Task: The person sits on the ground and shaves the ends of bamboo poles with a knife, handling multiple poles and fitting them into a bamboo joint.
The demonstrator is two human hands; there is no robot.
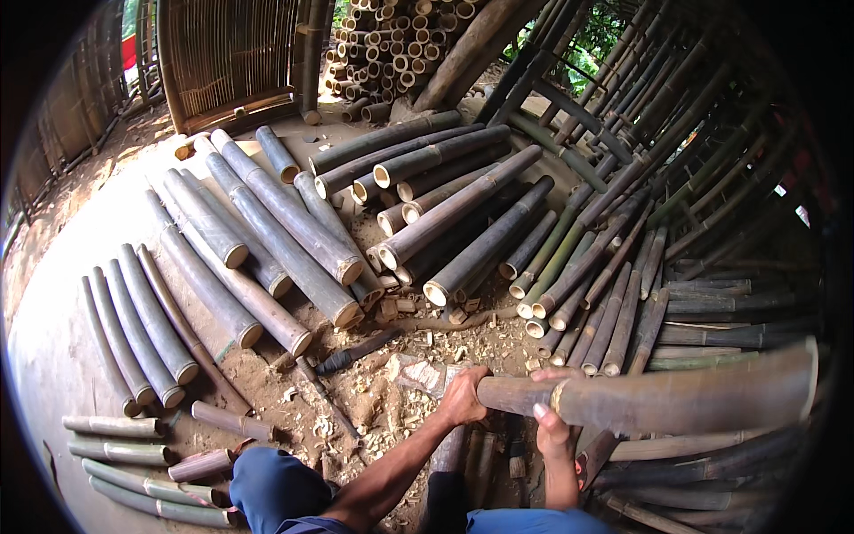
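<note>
I hold a thick grey-brown bamboo pole (685, 399) level across my front, its far end reaching to the right. My left hand (464, 397) is wrapped around its near cut end. My right hand (551, 425) grips the pole just to the right of that, with a thumb lying on top. Both forearms come up from the lower edge, past my blue-trousered knees (271, 489).
Several cut bamboo lengths (294, 231) lie in rows on the dirt ahead and to the left. A heap of longer poles (623, 267) fills the right side. Wood chips (409, 383) and a dark-handled tool (356, 354) lie on the ground. Stacked bamboo ends (391, 44) stand far back.
</note>
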